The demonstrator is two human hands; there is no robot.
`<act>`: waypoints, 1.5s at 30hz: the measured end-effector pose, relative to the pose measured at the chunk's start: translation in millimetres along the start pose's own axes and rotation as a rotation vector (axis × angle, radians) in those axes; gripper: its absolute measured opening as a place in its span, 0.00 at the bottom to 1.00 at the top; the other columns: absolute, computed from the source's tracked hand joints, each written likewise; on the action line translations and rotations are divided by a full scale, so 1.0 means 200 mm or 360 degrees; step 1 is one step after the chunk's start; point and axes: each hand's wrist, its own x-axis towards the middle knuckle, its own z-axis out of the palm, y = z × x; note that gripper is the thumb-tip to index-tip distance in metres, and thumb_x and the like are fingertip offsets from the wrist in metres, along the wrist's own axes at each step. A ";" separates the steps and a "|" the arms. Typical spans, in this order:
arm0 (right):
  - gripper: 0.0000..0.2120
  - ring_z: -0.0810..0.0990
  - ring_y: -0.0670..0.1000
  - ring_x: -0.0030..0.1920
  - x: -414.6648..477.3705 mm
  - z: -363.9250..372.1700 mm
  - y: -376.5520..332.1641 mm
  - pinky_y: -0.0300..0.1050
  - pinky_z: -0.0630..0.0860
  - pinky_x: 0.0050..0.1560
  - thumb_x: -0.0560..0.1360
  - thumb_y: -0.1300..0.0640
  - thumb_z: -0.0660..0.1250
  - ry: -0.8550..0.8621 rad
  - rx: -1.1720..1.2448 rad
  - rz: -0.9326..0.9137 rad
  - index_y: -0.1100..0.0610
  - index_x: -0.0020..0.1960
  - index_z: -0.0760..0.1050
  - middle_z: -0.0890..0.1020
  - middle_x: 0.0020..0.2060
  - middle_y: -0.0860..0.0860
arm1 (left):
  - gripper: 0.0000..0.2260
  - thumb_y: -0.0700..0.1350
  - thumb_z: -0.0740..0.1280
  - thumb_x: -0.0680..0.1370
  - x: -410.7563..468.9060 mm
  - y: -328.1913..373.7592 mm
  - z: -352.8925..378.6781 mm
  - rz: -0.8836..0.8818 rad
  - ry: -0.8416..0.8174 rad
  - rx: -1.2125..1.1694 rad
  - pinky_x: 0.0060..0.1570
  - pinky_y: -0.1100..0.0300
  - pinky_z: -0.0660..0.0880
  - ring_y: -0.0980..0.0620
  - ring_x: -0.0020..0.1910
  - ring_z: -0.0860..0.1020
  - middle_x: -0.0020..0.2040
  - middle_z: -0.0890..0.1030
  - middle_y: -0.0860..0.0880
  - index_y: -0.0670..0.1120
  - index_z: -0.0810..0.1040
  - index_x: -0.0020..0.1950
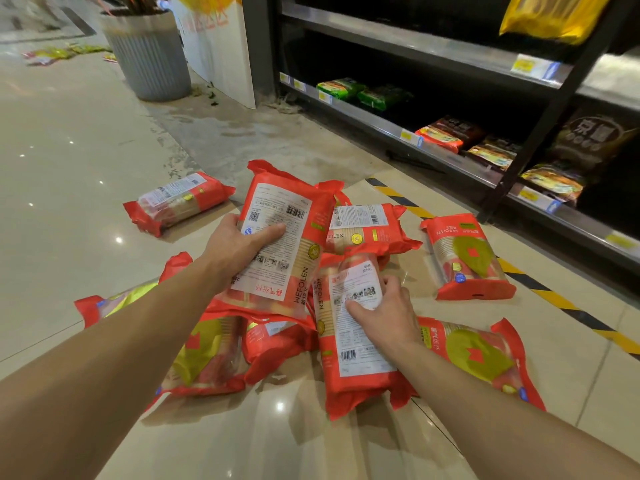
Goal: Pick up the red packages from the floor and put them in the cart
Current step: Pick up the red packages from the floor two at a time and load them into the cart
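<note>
Both hands grip red packages: left hand [239, 245] lifts one [287, 233] at twelve o'clock, right hand [388, 310] clasps another [353, 351] on the floor [69, 168]. Pickup underway; no cart visible, so it must be found.

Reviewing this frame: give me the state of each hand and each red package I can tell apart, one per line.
Left hand: closed on a package, lifting it.
Lifted package: tilted up, label side showing.
Right hand: gripping a second package.
Second package: lying on the pile, label side up.
Far-left package: flat on the floor, apart.
Right package: on the floor, apart.
Cart: not in view.
</note>
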 end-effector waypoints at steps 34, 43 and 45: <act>0.30 0.89 0.48 0.52 -0.50 -1.87 -0.88 0.57 0.85 0.57 0.68 0.47 0.84 0.0210 0.1036 -0.0007 0.55 0.64 0.77 0.88 0.54 0.47 | 0.16 0.53 0.77 0.80 -0.97 1.62 -0.17 -0.0016 -0.0121 -0.0235 0.56 0.39 0.86 0.44 0.50 0.91 0.53 0.91 0.47 0.48 0.83 0.65; 0.29 0.87 0.49 0.54 -1.14 -3.38 -1.83 0.55 0.85 0.57 0.74 0.48 0.82 0.0305 0.1053 -0.0133 0.56 0.69 0.76 0.87 0.56 0.47 | 0.10 0.49 0.77 0.82 -1.70 3.27 -0.46 0.0143 -0.0264 -0.0319 0.57 0.43 0.86 0.45 0.52 0.91 0.55 0.91 0.47 0.51 0.85 0.61; 0.24 0.86 0.46 0.52 -1.29 -3.59 -1.96 0.44 0.85 0.50 0.77 0.53 0.80 0.0363 0.1070 -0.0156 0.57 0.68 0.74 0.85 0.54 0.45 | 0.17 0.52 0.79 0.80 -1.83 3.50 -0.51 0.0185 -0.0336 -0.0309 0.59 0.38 0.85 0.42 0.53 0.91 0.56 0.91 0.46 0.48 0.84 0.66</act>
